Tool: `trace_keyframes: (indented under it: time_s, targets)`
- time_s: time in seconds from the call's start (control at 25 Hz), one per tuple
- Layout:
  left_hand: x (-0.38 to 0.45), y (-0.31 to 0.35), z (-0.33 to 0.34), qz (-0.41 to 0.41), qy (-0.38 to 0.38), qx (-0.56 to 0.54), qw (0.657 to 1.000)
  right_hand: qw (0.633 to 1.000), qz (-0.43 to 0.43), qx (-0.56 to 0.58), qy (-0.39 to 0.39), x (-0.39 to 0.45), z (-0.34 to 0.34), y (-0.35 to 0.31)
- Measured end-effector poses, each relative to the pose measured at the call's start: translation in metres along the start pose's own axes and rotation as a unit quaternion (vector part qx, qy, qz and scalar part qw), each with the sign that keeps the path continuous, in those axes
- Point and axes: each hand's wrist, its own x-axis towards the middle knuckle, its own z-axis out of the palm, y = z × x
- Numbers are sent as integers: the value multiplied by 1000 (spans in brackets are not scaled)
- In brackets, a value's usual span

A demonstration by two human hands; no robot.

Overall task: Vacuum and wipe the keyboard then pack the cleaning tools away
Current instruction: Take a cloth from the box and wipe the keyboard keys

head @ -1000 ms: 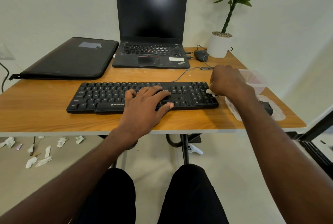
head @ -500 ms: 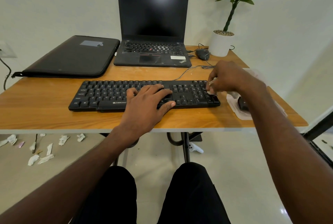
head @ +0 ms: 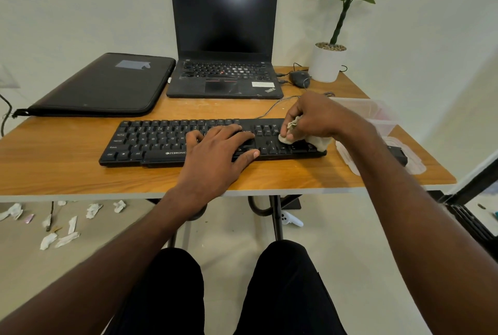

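Nearest me, the person's left hand (head: 215,150) lies flat and open across the middle keys of the black keyboard (head: 151,143), holding nothing, just pressing the board steady on the wooden desk (head: 67,173). A moment ago the right hand (head: 315,116) was at the keyboard's far right edge, over the plastic lid (head: 347,158); now it has moved inward and sits above the arrow and navigation keys, fingers curled shut round a bunched pale cloth (head: 316,140). The cloth pokes out below the fist and touches the keys there, so I judge the wiping stage is under way and the vacuuming is probably behind it. Most of the keyboard, to the left of the cloth, looks not yet reached. Just past the right wrist a dark tool (head: 398,152) rests on the lid, and beyond it stands a clear plastic tub (head: 377,113), likely where the tools go. Further back are the laptop (head: 223,46) and the potted plant (head: 330,60)
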Motion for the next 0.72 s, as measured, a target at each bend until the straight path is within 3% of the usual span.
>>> trace_keyframes:
  time_s: [0.12, 0.2, 0.24, 0.56, 0.72]
  targets:
    - [0, -1, 1, -1, 4, -2, 1000, 987, 86, -125, 60, 2, -11, 13]
    - [0, 0, 0, -4, 2, -2, 1000, 970, 79, -168, 157, 5, -11, 20]
    - [0, 0, 0, -7, 2, -2, 1000, 971, 63, -160, 165, 6, -10, 22]
    - [2, 2, 4, -15, -6, 37, 999, 979, 61, -182, -70, -8, -27, 11]
    - [3, 0, 5, -12, -4, 34, 999, 944, 102, -241, -201, -14, -33, 15]
